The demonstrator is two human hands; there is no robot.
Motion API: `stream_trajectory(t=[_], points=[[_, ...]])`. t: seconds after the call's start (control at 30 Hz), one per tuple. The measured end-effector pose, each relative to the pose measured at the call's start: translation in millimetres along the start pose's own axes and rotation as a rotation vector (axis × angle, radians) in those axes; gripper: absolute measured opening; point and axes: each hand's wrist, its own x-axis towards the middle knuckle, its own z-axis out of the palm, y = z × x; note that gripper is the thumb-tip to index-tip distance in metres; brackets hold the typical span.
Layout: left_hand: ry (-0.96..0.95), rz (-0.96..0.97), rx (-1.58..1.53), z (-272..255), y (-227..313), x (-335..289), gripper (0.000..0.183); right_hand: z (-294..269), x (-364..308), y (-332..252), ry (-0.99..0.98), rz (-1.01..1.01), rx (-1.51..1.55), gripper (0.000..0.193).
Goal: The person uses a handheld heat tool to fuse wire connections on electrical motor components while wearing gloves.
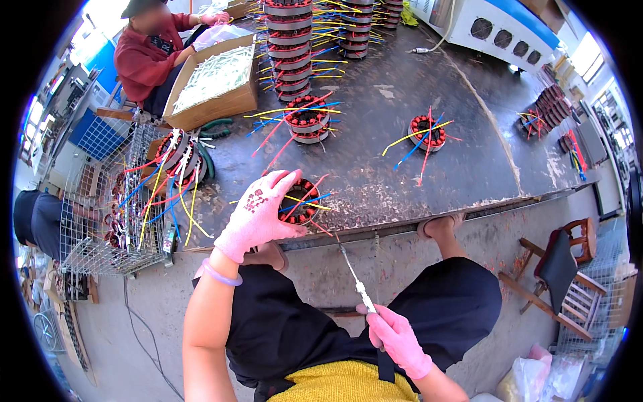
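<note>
My left hand (256, 211), in a pink glove, is closed round the left side of a motor stator (308, 213) at the table's near edge. Red, blue and yellow leads stick out of this ring. In my right hand (404, 340), also pink-gloved, is a slim tool with a white handle (364, 295) and a thin metal shaft. Its tip points up toward the table edge, just right of the stator and apparently apart from it. What kind of tool it is, I cannot make out. Beyond my left hand stand two stacked stators (308, 124), and a single stator (429, 134) lies to the right.
Tall stator stacks (289, 47) rise at the back. A cardboard box (221, 100) of white sleeves, green-handled pliers (207, 157) and a wire basket (100, 234) with stators are at left. A co-worker (154, 60) sits far left. A white machine (492, 30) and a chair (559, 275) are right.
</note>
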Motion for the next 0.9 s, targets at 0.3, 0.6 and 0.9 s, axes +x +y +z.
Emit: stream_trajectory(t=[0.3,0.6,0.9], points=[[-0.010,0.026,-0.007,3.9,4.5,7.7,0.095,2.4,4.5,-4.0,0.021,0.006,-0.026,0.038],[-0.041,0.034,-0.035,0.9,3.1,7.5,0.097,3.9,6.4,-4.0,0.008,-0.010,0.021,0.036],[-0.060,0.029,-0.033,-0.6,7.0,9.7,0.098,2.6,5.2,-3.8,0.019,-0.003,-0.030,0.035]])
